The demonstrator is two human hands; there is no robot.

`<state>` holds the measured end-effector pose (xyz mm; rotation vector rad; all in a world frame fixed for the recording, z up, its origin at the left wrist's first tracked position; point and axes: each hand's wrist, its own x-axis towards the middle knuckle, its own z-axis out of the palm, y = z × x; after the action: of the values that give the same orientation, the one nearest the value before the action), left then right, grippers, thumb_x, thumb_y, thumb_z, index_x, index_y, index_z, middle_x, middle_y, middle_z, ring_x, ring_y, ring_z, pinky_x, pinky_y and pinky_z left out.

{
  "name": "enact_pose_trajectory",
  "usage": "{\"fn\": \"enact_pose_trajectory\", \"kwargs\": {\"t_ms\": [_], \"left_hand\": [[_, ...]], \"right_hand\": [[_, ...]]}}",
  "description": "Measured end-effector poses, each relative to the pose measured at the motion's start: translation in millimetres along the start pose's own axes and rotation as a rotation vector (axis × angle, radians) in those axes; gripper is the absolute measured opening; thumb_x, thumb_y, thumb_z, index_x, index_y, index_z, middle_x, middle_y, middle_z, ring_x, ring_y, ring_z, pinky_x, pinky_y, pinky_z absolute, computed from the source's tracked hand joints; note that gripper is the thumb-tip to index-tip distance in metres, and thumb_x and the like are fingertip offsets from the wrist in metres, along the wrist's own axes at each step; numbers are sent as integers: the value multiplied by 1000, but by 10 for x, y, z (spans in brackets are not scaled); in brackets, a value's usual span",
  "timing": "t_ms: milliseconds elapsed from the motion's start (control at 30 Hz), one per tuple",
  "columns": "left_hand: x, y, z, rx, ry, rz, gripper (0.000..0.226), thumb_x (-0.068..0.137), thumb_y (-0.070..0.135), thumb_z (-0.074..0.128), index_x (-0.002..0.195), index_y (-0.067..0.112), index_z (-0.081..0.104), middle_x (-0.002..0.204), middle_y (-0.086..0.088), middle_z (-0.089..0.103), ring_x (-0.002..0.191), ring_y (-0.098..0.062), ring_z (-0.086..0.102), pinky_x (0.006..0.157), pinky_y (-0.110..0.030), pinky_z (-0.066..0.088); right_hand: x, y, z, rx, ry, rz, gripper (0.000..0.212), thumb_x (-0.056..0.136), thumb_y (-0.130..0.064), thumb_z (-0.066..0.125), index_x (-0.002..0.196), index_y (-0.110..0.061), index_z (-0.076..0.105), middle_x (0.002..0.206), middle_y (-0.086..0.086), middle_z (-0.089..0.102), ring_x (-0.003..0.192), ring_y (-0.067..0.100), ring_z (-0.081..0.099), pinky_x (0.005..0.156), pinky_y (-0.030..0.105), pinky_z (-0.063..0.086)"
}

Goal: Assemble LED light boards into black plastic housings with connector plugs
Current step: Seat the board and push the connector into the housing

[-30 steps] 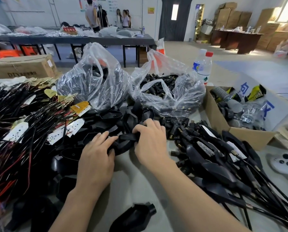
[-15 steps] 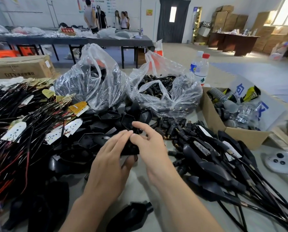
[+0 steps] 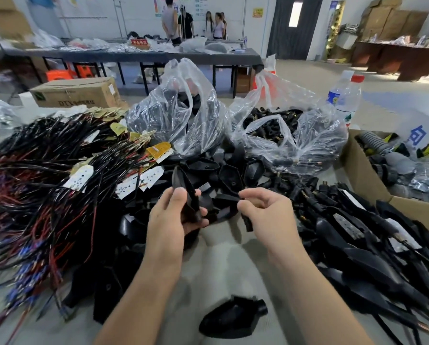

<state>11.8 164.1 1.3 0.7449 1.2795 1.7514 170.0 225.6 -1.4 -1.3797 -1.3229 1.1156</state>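
My left hand (image 3: 169, 215) grips a black plastic housing (image 3: 187, 189), held upright on edge above the table. My right hand (image 3: 267, 212) is beside it, a little apart, fingers curled around a small black piece (image 3: 248, 224) that hangs below the palm. Loose black housings (image 3: 229, 176) lie heaped just behind both hands. LED boards on black and red wires (image 3: 81, 176) are piled at the left. Finished housings with cables (image 3: 358, 235) lie at the right. One lone housing (image 3: 233, 317) lies near the front edge between my forearms.
Two clear plastic bags stand behind the heap, one with housings (image 3: 181, 120), one with connector plugs (image 3: 283, 130). An open cardboard box (image 3: 367, 178) of parts sits at the right, two bottles (image 3: 345, 98) behind it. A closed carton (image 3: 76, 93) stands at the back left. People stand at a far table.
Both hands have lifted off the heap and drawn apart. The left hand now holds a housing upright; the right hand has come away with a small black piece.
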Motion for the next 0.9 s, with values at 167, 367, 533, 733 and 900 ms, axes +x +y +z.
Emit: {"fn": "enact_pose_trajectory", "kwargs": {"t_ms": [167, 367, 533, 733, 900], "left_hand": [[109, 264, -180, -370, -23, -159, 40, 108, 32, 40, 102, 7, 70, 88, -10, 72, 59, -18, 58, 50, -26, 51], [262, 436, -535, -387, 92, -44, 34, 106, 29, 38, 99, 10, 65, 76, -7, 65, 53, -15, 48, 42, -21, 39], [352, 431, -675, -391, 324, 101, 30, 104, 29, 40, 105, 6, 60, 72, -7, 66, 46, -16, 47, 40, -21, 34], [439, 373, -723, -418, 379, 51, 31, 104, 30, 46, 107, 5, 64, 76, -7, 72, 49, -17, 52, 47, -23, 44], [418, 380, -738, -477, 397, 87, 26, 105, 29, 47, 101, 12, 67, 83, -10, 74, 54, -17, 57, 50, -23, 48]], "right_hand": [[-1, -259, 285, -441, 43, -339, 26, 87, -19, 71, 110, -30, 78, 99, -6, 77, 96, 14, 69, 97, 31, 52], [177, -663, 1243, -315, -377, -261, 18, 88, -21, 63, 83, -9, 74, 75, 8, 71, 64, 12, 61, 70, 34, 57], [404, -785, 1982, 76, -346, 215, 41, 89, -43, 63, 81, -4, 69, 67, 12, 75, 54, 27, 64, 54, 33, 48], [602, -927, 2224, -147, -171, 202, 35, 85, -34, 67, 105, -6, 74, 98, 11, 78, 91, 30, 74, 80, 39, 63], [658, -1079, 2031, -423, -184, -89, 23, 88, -27, 65, 90, -4, 67, 86, 7, 73, 74, 21, 68, 53, 23, 44]]}}
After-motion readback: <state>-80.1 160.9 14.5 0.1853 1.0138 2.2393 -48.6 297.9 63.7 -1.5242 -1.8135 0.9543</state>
